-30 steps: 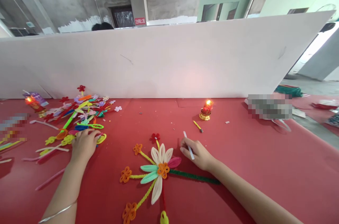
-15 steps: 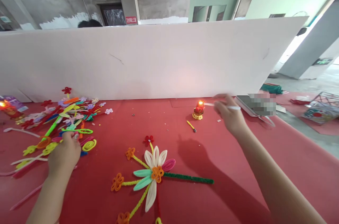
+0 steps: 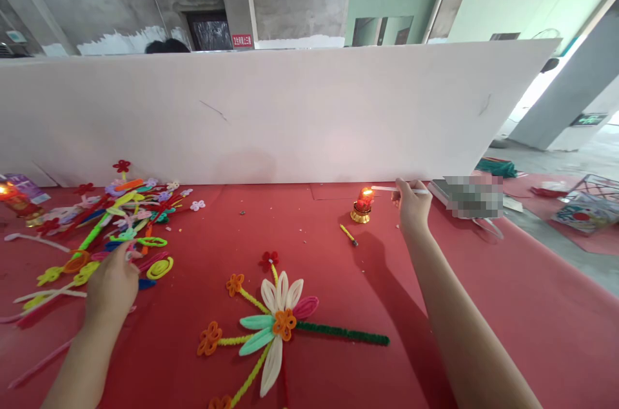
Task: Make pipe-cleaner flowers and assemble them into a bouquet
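Note:
My right hand [image 3: 413, 206] pinches a thin white glue stick [image 3: 384, 189], its tip at the flame of a small red candle lamp [image 3: 362, 206] with a gold base. My left hand [image 3: 113, 280] is closed at the pile of pipe-cleaner pieces [image 3: 126, 202] on the left; a bit of pink shows at its fingertips, too small to name. Between my arms lies a pipe-cleaner flower [image 3: 284, 324] with white, mint and pink petals, an orange centre and a dark green stem. Small orange and red blossoms on yellow stalks stick out from it.
A short yellow pencil-like stub [image 3: 348, 235] lies before the lamp. Another lit lamp [image 3: 17, 201] stands at the far left. A white board [image 3: 290, 112] rises along the back of the red table [image 3: 300, 248]. A blurred-out flat device [image 3: 467, 196] sits at the right.
My right hand has steadied and shifted slightly, bringing the glue stick's tip to the flame. My left hand has moved slightly left and down in view. The flower stays in place.

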`<state>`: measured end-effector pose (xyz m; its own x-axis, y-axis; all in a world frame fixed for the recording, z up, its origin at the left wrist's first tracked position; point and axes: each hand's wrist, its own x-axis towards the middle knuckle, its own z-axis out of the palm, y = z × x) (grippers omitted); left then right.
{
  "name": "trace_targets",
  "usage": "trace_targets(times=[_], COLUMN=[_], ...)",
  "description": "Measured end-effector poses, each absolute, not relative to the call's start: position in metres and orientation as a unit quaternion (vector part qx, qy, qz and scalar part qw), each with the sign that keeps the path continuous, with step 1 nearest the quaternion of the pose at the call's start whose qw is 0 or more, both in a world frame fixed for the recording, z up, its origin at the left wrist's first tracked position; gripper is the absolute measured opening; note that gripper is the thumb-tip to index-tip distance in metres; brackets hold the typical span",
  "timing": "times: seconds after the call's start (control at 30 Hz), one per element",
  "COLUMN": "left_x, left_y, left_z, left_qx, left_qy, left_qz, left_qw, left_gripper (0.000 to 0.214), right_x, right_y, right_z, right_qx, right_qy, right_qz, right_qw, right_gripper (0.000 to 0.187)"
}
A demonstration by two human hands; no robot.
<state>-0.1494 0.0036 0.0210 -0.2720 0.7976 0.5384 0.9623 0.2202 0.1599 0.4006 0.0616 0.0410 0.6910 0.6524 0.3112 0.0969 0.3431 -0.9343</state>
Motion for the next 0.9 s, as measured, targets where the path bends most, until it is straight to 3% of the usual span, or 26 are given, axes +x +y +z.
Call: trace_targets(times=[0.47,0.9], left_x=[-0.146,-0.141], left_y=[0.004,0.003], left_z=[0.021,0.022], left_qx=[-0.584,-0.585], left_qy=[-0.756,-0.752], left_qz=[-0.244,-0.247], left_qw=[0.167,0.176], left_gripper=[0.024,0.035], right_x=[0.403,0.407], right_y=[0.065,0.065], right_z=[0.036,0.033], right_qx=[-0.573,-0.589], right_qy=[-0.337,-0.351], right_qz=[0.172,0.166], right_qw=[0.727,0.709], right_gripper=[0.028,0.027])
